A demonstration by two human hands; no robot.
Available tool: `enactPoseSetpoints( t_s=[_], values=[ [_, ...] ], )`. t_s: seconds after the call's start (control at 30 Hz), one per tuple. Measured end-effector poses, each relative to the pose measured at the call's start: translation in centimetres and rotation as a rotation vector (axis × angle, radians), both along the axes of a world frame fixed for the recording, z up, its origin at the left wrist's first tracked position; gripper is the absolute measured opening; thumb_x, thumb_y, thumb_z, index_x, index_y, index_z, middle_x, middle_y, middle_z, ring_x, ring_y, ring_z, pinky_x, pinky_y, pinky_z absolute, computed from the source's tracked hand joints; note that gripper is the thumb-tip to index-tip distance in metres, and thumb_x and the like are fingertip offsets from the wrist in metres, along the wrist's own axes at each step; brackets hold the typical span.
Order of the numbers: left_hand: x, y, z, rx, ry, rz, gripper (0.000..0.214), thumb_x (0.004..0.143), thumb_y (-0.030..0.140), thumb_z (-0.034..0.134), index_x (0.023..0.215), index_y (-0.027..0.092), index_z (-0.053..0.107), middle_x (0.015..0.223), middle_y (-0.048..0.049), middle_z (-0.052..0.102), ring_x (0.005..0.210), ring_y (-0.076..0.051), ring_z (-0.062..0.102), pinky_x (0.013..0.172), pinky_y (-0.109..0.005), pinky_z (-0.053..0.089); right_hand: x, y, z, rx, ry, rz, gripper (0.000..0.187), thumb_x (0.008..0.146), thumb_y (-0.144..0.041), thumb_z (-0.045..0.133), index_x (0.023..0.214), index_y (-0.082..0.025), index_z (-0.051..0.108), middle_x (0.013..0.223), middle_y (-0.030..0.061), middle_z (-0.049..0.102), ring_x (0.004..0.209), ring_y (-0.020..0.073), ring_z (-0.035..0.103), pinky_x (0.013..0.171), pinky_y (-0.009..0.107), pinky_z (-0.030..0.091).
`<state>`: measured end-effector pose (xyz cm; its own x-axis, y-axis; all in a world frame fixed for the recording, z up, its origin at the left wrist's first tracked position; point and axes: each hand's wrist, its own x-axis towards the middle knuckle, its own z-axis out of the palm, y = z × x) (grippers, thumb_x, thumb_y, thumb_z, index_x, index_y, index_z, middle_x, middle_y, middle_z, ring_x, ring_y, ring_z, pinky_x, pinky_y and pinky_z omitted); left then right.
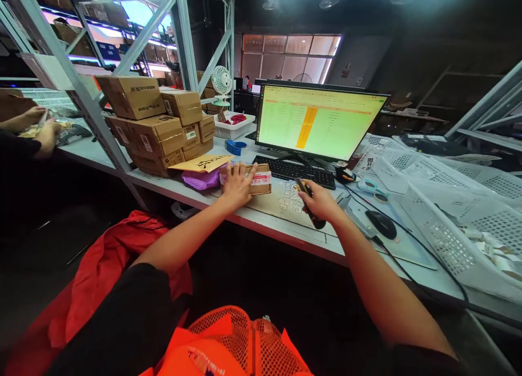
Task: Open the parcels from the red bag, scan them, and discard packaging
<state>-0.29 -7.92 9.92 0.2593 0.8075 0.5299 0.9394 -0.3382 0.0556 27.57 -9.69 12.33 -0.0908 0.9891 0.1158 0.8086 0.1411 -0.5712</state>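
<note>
My left hand (237,187) lies across a small cardboard box (261,187), its fingers spread over the top and gripping it against the table. A strip of white tape with red print runs over the box. To its right, my right hand (320,202) is closed around a black and yellow utility knife (304,190), held above the table mat and apart from the box. Whether the blade is out is too small to tell. Beside my left hand lie a purple plastic mailer (200,179) and a yellow envelope (204,163) with dark handwriting.
Stacked cardboard boxes (153,134) stand at the left by a metal rack post. Behind are a blue tape dispenser (235,146), a keyboard (299,171) and a monitor (318,120). Rightward are a mouse (381,224), cables and white baskets (440,229). Another person's hands (44,129) work far left.
</note>
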Motion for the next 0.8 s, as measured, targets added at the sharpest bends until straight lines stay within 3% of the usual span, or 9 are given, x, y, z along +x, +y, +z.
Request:
enactPoseSetpoints(
  t_s=[0.1,0.17,0.27,0.4,0.53,0.67,0.8],
  values=[
    [0.5,-0.6,-0.7,0.000,0.034,0.030,0.109,0.067,0.020,0.086,0.164,0.018,0.037,0.158,-0.0237,0.042,0.143,-0.048,0.035,0.125,-0.067,0.010,-3.9,0.1,0.4,0.160,-0.268,0.105,0.047,0.103,-0.022,0.060,0.150,-0.017,0.053,0.127,0.0156,0.070,0.101,0.0272,0.072,0.087,0.031,0.055],
    [0.6,-1.0,-0.8,0.006,0.060,0.047,0.107,0.068,0.020,0.085,0.164,0.018,0.036,0.156,-0.0246,0.042,0.142,-0.047,0.037,0.124,-0.065,0.013,-6.3,0.6,0.8,0.187,-0.379,0.094,0.049,0.106,-0.024,0.056,0.154,-0.018,0.049,0.129,0.0174,0.069,0.114,0.0321,0.068,0.094,0.035,0.053],
    [0.4,-1.2,-0.9,0.003,0.060,0.051,0.107,0.070,0.021,0.083,0.165,0.017,0.034,0.155,-0.0247,0.043,0.141,-0.047,0.038,0.123,-0.065,0.015,-9.1,1.4,0.9,0.156,-0.446,0.058,0.046,0.109,-0.024,0.047,0.154,-0.017,0.047,0.126,0.0199,0.070,0.113,0.0338,0.068,0.092,0.037,0.052],
    [0.3,-1.2,-1.0,0.007,0.049,0.048,0.107,0.070,0.021,0.083,0.165,0.021,0.035,0.154,-0.0227,0.044,0.140,-0.046,0.038,0.122,-0.065,0.017,-10.8,0.4,-0.8,0.103,-0.466,0.046,0.041,0.105,-0.011,0.042,0.145,-0.010,0.050,0.117,0.0221,0.071,0.108,0.0340,0.070,0.089,0.037,0.051],
    [-0.2,-1.1,-0.3,0.010,-0.002,0.069,0.104,0.070,0.022,0.084,0.163,0.022,0.039,0.151,-0.0225,0.046,0.139,-0.045,0.039,0.122,-0.064,0.018,-9.2,-2.0,-2.1,0.024,-0.475,0.069,0.033,0.102,-0.011,0.049,0.134,-0.012,0.059,0.110,0.0187,0.073,0.102,0.0331,0.071,0.084,0.035,0.051],
    [-2.4,-0.7,0.2,0.023,-0.285,0.029,0.111,0.066,0.042,0.091,0.163,0.023,0.039,0.151,-0.0211,0.045,0.142,-0.046,0.039,0.123,-0.063,0.023,-4.1,-3.1,0.4,0.101,-0.397,0.153,0.039,0.102,-0.020,0.058,0.142,-0.020,0.061,0.121,0.0123,0.073,0.107,0.0288,0.069,0.087,0.031,0.051],
    [-4.1,-0.3,-2.3,-0.195,-0.603,-0.365,0.125,0.063,0.051,0.090,0.167,0.025,0.025,0.155,-0.0154,0.044,0.145,-0.040,0.042,0.124,-0.054,0.031,0.4,-2.9,4.6,0.238,-0.371,0.191,0.047,0.101,-0.023,0.060,0.147,-0.026,0.061,0.123,0.0082,0.074,0.106,0.0275,0.069,0.086,0.031,0.052]
  ],
)
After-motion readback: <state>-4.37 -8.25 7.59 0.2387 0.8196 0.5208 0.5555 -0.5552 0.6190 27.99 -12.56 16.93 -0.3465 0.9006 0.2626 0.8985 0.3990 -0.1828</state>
